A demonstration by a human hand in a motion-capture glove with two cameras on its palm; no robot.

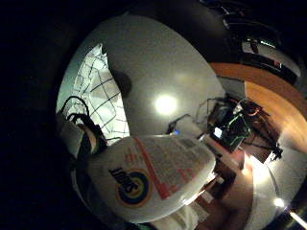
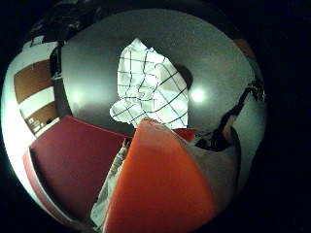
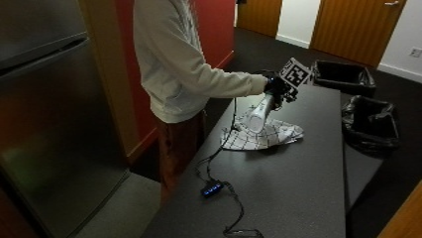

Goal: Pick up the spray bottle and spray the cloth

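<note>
1. Your gloved right hand [image 3: 277, 89] is curled around the neck of the white spray bottle [image 3: 258, 114] and holds it in the air, tilted, above the near edge of the cloth.
2. The bottle's base points down toward the cloth and hangs apart from the table [image 3: 290, 168]; its top is hidden inside your hand.
3. In the little finger side palm view the bottle's white body [image 1: 153, 177] fills the space close to the palm, with a round yellow and blue logo and a red stripe on its label.
4. In the thumb side palm view an orange-red part [image 2: 160, 189] lies close to the palm; you cannot tell which part of the bottle it is.
5. The white cloth [image 3: 267, 135] with a dark grid pattern lies crumpled on the dark table, right under the bottle.
6. Two bins lined with black bags [image 3: 366, 124] stand on the floor beyond the far side of the table; what is in them cannot be made out.
7. A small device with blue lights [image 3: 212, 189] lies on the table well apart from the cloth, with a black cable running from it.
</note>
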